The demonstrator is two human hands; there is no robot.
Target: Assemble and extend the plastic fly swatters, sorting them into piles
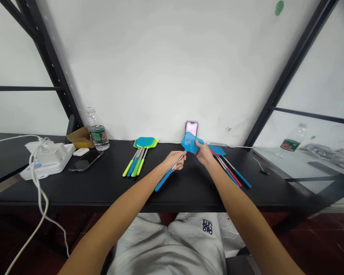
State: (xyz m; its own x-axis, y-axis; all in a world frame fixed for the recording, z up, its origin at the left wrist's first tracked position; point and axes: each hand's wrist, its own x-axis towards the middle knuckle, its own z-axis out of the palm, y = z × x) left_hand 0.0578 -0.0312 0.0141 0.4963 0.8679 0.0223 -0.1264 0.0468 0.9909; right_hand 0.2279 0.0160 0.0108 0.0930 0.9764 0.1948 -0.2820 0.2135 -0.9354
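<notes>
A blue fly swatter [188, 141] is held slantwise above the black table, its blue handle pointing toward my lower left. My left hand [175, 159] is closed around its thin metal rod near the head. With thumb and fingers, my right hand [203, 154] pinches the right side of the mesh head. Left of my hands lies a pile of fly swatters [146, 142], blue and yellow-green heads stacked, handles fanned toward me. Another group of fly swatters [218, 150] with blue and red parts lies beside my right forearm, which partly covers it.
A phone with a lit screen [192, 126] leans on the wall behind the swatter. At left on the black table [111, 191] are a water bottle [97, 131], a cardboard box [80, 137], a dark phone [86, 160], a white case [81, 152] and a power strip [53, 158] with hanging cables.
</notes>
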